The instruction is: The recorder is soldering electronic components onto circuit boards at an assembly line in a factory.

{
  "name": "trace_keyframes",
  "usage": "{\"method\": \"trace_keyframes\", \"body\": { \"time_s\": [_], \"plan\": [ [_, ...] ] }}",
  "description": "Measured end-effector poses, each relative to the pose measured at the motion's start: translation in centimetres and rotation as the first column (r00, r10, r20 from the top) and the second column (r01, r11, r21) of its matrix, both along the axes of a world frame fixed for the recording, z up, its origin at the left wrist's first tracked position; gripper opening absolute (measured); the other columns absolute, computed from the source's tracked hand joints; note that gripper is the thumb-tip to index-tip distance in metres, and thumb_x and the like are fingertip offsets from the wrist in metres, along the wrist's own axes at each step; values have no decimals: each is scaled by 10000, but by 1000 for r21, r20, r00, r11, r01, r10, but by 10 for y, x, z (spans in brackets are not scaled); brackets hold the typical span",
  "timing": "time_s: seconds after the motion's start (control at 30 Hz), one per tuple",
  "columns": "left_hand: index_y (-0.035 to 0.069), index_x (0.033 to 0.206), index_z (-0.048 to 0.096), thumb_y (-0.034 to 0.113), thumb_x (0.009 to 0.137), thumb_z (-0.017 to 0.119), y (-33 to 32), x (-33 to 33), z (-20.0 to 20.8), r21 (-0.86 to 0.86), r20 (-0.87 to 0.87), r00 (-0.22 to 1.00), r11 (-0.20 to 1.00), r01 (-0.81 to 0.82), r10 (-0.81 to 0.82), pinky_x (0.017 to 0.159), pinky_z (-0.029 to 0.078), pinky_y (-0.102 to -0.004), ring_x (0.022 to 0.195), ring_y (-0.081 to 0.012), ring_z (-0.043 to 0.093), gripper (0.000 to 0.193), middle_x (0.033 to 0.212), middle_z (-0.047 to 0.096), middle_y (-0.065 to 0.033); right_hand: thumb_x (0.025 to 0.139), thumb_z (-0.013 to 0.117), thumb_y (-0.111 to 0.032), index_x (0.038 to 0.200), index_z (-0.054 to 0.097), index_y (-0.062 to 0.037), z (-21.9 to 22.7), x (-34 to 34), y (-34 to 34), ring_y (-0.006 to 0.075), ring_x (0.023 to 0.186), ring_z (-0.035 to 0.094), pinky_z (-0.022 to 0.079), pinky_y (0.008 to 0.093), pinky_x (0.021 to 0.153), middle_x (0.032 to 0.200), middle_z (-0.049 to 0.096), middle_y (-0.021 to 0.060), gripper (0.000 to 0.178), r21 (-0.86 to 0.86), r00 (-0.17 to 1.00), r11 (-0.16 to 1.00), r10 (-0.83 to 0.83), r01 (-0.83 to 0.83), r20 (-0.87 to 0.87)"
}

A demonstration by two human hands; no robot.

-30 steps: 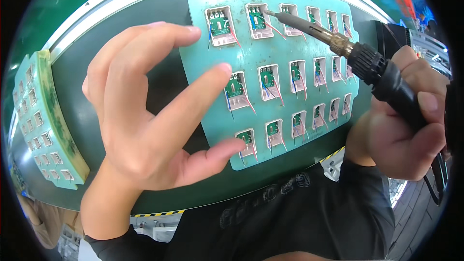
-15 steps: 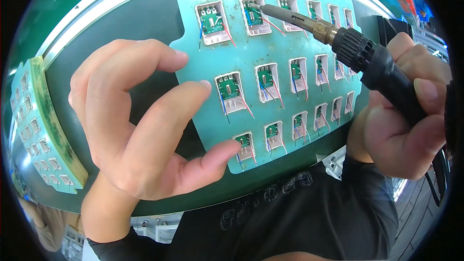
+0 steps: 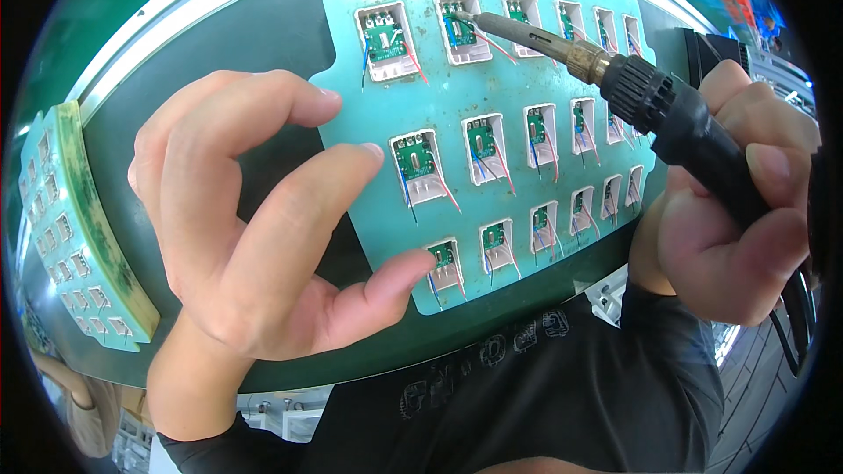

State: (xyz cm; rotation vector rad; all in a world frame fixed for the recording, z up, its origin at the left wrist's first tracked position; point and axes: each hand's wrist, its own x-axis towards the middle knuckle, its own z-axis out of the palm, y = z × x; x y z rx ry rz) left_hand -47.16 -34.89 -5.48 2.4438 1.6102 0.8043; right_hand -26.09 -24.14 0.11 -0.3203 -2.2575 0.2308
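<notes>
My right hand point(image 3: 724, 254) is wrapped round the black handle of a soldering iron point(image 3: 645, 96), at the right. The iron's tip reaches the upper part of a small green circuit board point(image 3: 457, 28) in a white housing, second from the left in the far row. A blue and a red wire come off that board. My left hand point(image 3: 237, 228) hovers at the left edge of the turquoise tray point(image 3: 439, 96), fingers bent and apart, with nothing seen between them. Nearest its fingertips is a middle-row housing point(image 3: 417, 167) with its own board and wires.
Rows of similar wired housings fill the tray, which lies on a dark green bench point(image 3: 246, 35). A stack of filled trays point(image 3: 105, 263) stands at the far left. Behind my right hand is a black box point(image 3: 702, 53). Another person's arm point(image 3: 66, 377) shows at the lower left.
The iron and my right hand have shifted very slightly left, the tip staying at the same board. My left hand has barely moved.
</notes>
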Motion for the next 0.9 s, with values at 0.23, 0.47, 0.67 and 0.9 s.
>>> {"method": "trace_keyframes", "body": {
  "time_s": [0.23,0.47,0.67,0.9],
  "plan": [
    [-10,870,646,412,663,702,1,1,0,-3,-1,1000,1000,0,0,815,436,-406,919,-332,549,474,1001,553,-187,912,414,-235,910,549,-47,-3,16,1,127,492,396,310,285,510,668,497,70,232,-196,996,980,32,-47,-78],
    [5,885,646,357,615,724,0,2,-5,31,54,998,999,-14,13,805,432,-402,906,-318,547,450,988,561,-173,902,407,-238,896,567,-55,-3,26,6,125,482,394,307,294,505,663,501,77,243,-364,985,923,70,-124,-157],
    [24,892,648,221,571,758,-4,0,-11,61,159,986,997,-51,41,741,438,-362,866,-286,544,392,973,565,-140,912,384,-225,921,550,-28,8,10,9,136,467,399,315,297,491,635,489,95,257,-392,967,885,243,-253,-78],
    [18,887,645,174,589,760,-3,-1,-17,100,237,971,995,-27,3,635,415,-332,730,-248,520,355,851,548,-105,928,369,-227,961,533,-11,8,-21,14,139,466,399,317,294,486,639,483,109,273,-392,924,858,379,-331,49]
  ]
}}
